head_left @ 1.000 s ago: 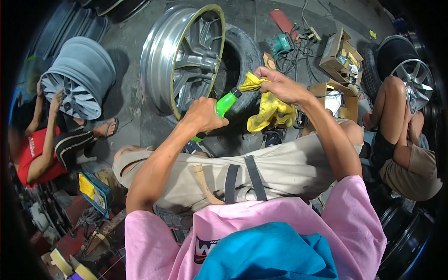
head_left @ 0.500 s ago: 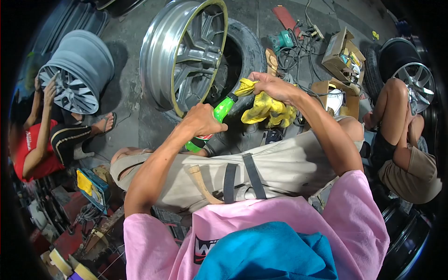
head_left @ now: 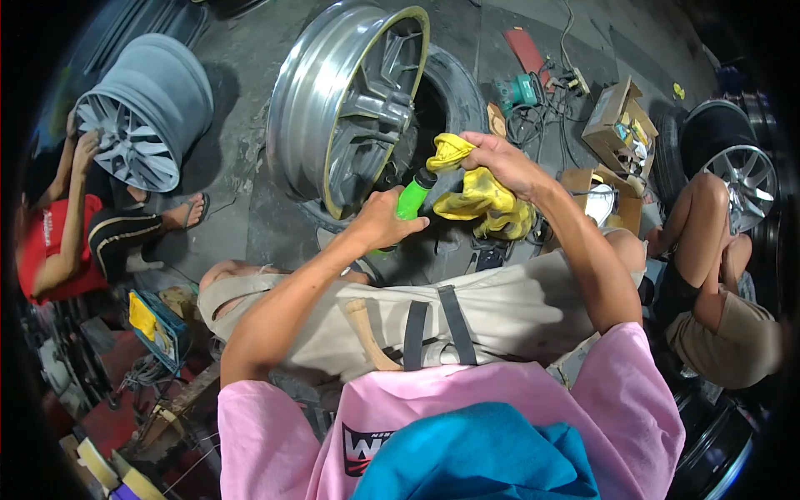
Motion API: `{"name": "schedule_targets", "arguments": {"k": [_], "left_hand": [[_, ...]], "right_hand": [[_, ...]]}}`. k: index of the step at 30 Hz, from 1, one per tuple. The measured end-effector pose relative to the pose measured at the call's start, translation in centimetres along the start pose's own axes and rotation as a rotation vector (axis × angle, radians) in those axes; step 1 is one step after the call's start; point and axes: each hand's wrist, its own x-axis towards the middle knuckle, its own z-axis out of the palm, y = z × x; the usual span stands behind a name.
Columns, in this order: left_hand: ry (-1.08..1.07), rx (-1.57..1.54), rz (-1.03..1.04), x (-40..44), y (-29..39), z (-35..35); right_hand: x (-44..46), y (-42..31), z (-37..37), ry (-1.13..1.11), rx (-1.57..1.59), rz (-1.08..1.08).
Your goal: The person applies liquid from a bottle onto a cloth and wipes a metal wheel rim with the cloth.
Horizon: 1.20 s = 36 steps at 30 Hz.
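Note:
My left hand (head_left: 383, 221) is wrapped round a green bottle (head_left: 412, 197) with a dark neck, tilted up toward the right. Pinched in my right hand (head_left: 502, 164) is a yellow cloth (head_left: 483, 202) with dark stains. One bunched end of the cloth pokes out by my fingers, just above the bottle's mouth, with a small gap between them. The rest of it hangs below my hand. Beyond my hands a polished wheel rim (head_left: 333, 108) stands on edge, leaning against a tire (head_left: 458, 92) that lies on the floor.
At left, a person in a red shirt (head_left: 58, 250) has both hands on a grey rim (head_left: 154, 108). Another person sits at right by a spoked wheel (head_left: 742, 187). A green power tool (head_left: 518, 90), cords and cardboard boxes (head_left: 617, 121) lie at the back right.
The bunched cloth end has come off the bottle's mouth and now sits slightly above it. My left hand and the bottle have shifted to the right. The view has moved a little.

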Motion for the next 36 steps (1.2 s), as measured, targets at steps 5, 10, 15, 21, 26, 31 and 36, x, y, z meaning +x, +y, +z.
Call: {"name": "schedule_targets", "arguments": {"k": [5, 10, 15, 21, 26, 31, 36], "left_hand": [[0.104, -0.223, 0.194, 1.2, -0.2, 0.4], [0.129, -0.223, 0.256, 2.6, -1.4, 2.1], [0.143, -0.147, 0.297, 2.8, -2.8, 3.7], [0.122, -0.162, 0.324, 3.0, -3.8, 3.7], [0.168, -0.158, 0.335, 3.2, -4.5, 3.9], [0.102, -0.139, 0.310, 2.5, -3.6, 3.1], [0.078, -0.165, 0.378, 3.0, -4.8, 3.3]], "right_hand": [[3.9, 1.6, -0.6, 0.193, -0.598, -0.564], [6.3, 1.3, 0.4, 0.228, -0.853, -0.592], [8.9, 0.3, 2.2, 0.202, -1.180, -0.504], [10.4, 1.0, 0.4, 0.093, -1.051, -0.686], [9.3, 0.3, 1.0, 0.185, -1.233, -0.572], [11.1, 0.1, 0.2, 0.220, -1.425, -0.696], [10.6, 0.5, 0.5, 0.300, -1.325, -0.615]]}}
